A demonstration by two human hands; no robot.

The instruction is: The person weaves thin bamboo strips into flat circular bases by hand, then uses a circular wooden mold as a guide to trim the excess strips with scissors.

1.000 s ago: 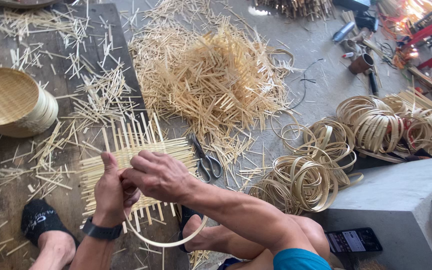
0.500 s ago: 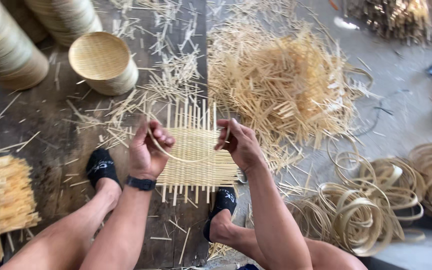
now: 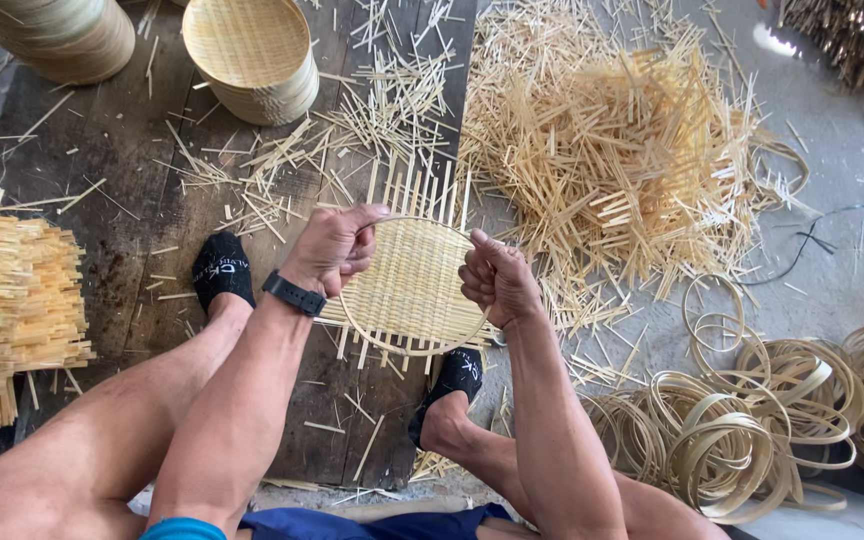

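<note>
Here the left hand (image 3: pixel 335 247) and right hand (image 3: pixel 497 281) each pinch, fingers curled shut, opposite sides of a thin bamboo hoop (image 3: pixel 414 350). Under the hoop, between the fingers, lies a square woven bamboo mat (image 3: pixel 407 285). A black wristband (image 3: pixel 294 294) sits behind the left fingers; round woven trays (image 3: pixel 250 50) are stacked well beyond.

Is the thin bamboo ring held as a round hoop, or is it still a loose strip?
Round hoop: the bamboo ring forms a full circle between left hand and right hand, over the woven mat.
</note>
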